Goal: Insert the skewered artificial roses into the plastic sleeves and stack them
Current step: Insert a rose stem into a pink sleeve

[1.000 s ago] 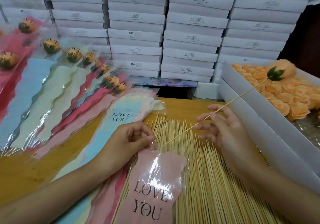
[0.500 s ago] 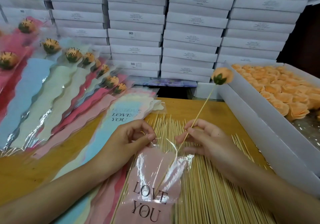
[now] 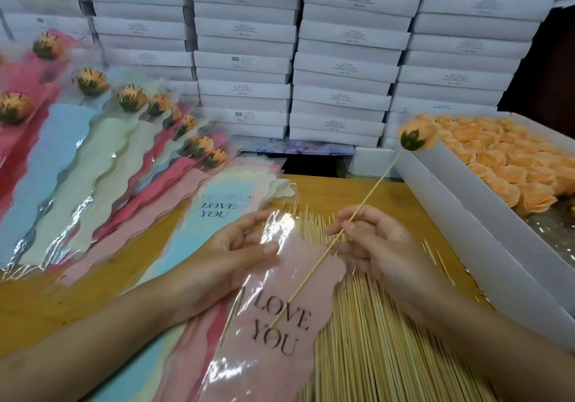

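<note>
Nearest the camera, a pink sleeve [image 3: 280,324] printed "LOVE YOU" is lying lengthwise between the forearms, partly over a loose bed of bamboo sticks [image 3: 373,339] that is spreading across the wooden table [image 3: 46,308].

The left hand [image 3: 230,255] is pinching the clear upper edge of the pink sleeve between thumb and curled fingers and is holding that film raised off the pink panel.

The right hand [image 3: 373,246] is gripping a skewer [image 3: 367,202] at about mid-length between thumb and forefinger, with the remaining fingers curled beneath.

The skewer is slanting from lower left to upper right. Its lower part is crossing the pink panel and its tip is reaching the printed word "LOVE". Whether it is lying under the clear film cannot be told.

An orange rose [image 3: 417,135] with a green base is sitting on the skewer's upper end, raised in the air beside the near corner of a white tray [image 3: 466,215].

Beyond the left hand, a stack of empty sleeves [image 3: 224,202] is lying fanned on the table.

Further left, finished sleeved roses [image 3: 93,152] are overlapping in a row, flower ends pointing away.

On the right, the white tray is holding rows of orange rose heads [image 3: 513,165].

At the back, white boxes [image 3: 342,59] are standing in tall stacks.
</note>
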`<state>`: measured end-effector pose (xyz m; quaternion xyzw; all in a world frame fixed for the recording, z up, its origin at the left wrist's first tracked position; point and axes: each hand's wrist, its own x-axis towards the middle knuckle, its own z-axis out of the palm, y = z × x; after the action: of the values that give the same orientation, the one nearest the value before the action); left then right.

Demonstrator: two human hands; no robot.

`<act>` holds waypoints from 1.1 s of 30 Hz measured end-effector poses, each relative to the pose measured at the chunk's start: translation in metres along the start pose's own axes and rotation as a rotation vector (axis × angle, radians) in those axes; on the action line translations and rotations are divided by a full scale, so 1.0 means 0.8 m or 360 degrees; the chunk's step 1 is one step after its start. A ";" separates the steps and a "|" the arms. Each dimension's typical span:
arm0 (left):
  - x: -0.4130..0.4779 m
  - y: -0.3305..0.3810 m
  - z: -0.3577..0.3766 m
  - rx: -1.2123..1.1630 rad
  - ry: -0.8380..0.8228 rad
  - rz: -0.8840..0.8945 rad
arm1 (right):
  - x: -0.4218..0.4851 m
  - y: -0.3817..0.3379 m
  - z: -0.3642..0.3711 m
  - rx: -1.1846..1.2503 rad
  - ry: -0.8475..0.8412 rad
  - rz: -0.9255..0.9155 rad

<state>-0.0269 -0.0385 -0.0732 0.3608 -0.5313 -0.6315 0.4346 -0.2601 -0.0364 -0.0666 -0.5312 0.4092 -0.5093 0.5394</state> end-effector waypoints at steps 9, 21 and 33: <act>-0.006 0.001 0.000 0.0311 -0.0473 -0.0156 | 0.010 0.002 -0.010 0.0024 0.0224 -0.0180; -0.007 0.003 0.000 0.0524 -0.0494 -0.0080 | 0.022 0.001 -0.026 -0.0336 0.0498 -0.0382; -0.009 0.005 0.001 0.0453 -0.0630 -0.0088 | 0.023 -0.009 -0.028 -0.0409 0.0653 -0.0431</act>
<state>-0.0246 -0.0321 -0.0691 0.3020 -0.6796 -0.6202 0.2494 -0.2805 -0.0574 -0.0601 -0.5308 0.4966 -0.6176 0.3004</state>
